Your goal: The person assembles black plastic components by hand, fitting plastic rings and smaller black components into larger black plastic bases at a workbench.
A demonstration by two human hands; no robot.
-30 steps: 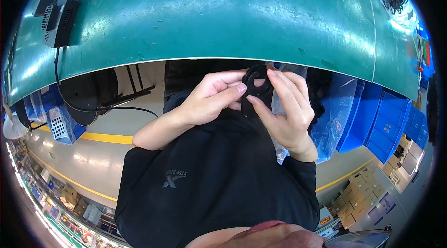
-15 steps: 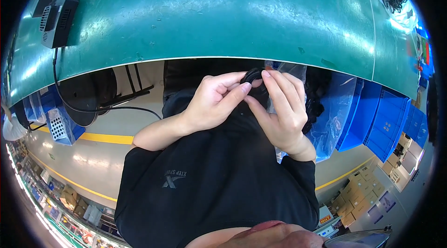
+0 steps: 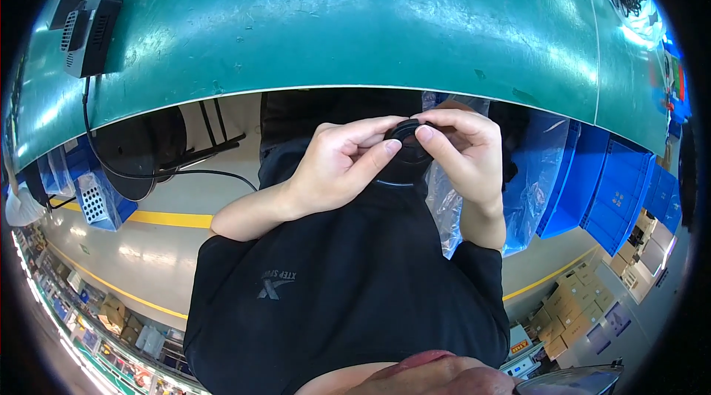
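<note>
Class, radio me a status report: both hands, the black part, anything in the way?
Left hand and right hand: both on black ring-shaped part. Part held up near green table. Nothing visibly blocking.

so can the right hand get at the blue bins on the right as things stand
Probably yes: the blue bins are on the same side as the right hand, with clear plastic partly between. It also holds the black ring with the left hand, so might need to let go first.
</note>
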